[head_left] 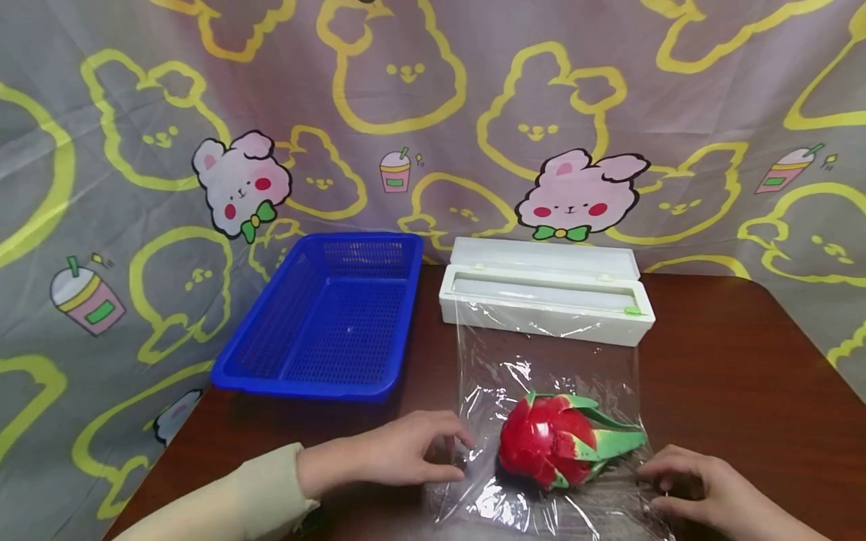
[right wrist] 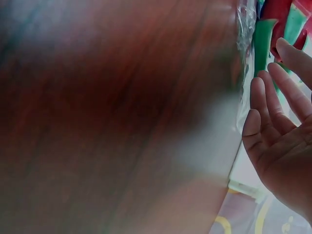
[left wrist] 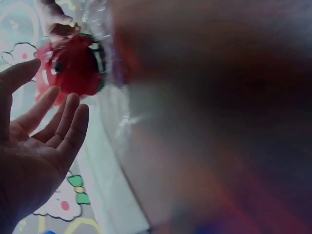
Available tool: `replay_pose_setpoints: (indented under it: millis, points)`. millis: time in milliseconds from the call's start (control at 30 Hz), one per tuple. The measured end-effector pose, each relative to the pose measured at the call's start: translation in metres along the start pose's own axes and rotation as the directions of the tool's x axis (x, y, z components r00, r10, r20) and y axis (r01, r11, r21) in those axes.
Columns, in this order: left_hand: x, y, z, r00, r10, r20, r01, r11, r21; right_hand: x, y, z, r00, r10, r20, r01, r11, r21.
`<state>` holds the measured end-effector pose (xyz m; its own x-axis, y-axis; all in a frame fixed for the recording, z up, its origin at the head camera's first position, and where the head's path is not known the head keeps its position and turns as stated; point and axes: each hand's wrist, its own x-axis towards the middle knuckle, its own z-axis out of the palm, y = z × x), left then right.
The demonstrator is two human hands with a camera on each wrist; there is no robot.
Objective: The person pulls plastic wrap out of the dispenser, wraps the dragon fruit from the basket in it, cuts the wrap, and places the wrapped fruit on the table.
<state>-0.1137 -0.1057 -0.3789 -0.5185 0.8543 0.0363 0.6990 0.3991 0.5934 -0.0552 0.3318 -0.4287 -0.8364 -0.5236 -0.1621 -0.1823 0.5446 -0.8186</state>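
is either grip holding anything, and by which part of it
Nothing is held: the left grip and right grip flank the rounded red, green-leaved dragon fruit on clear plastic film without grasping either; film contact is unclear.

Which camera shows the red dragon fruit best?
The head view, because the whole dragon fruit is in the picture there, sharp, with its green leaves pointing right. The left wrist view shows mostly its red body, blurred. The right wrist view catches only a cut-off part in the top right corner.
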Motion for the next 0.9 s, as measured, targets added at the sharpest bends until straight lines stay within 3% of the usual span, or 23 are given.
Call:
replay_pose_setpoints:
  millis: [200, 333, 533, 633, 900]
  points:
    - [-0.009, -0.009, 0.005, 0.999, -0.024, 0.045, 0.018, 0.991, 0.129, 0.003, 0.005, 0.006, 0.995, -0.096, -0.007, 0.095, 0.995, -0.026]
    - [-0.011, -0.011, 0.008, 0.996, -0.011, 0.091, -0.001, 0.99, 0.138, 0.004, 0.006, 0.01, 0.992, -0.129, 0.005, 0.129, 0.991, -0.023]
    - [-0.012, -0.01, 0.013, 0.987, -0.011, 0.161, -0.017, 0.985, 0.172, 0.001, 0.005, 0.013, 0.997, -0.044, 0.066, 0.041, 0.998, 0.046]
    - [-0.012, -0.01, 0.014, 0.982, -0.025, 0.188, -0.004, 0.988, 0.158, -0.001, 0.004, 0.013, 0.996, -0.02, 0.092, 0.012, 0.996, 0.087]
    - [-0.009, -0.012, 0.012, 0.972, -0.025, 0.233, 0.028, 1.0, -0.009, -0.007, 0.004, 0.014, 0.994, 0.007, 0.113, -0.019, 0.995, 0.103]
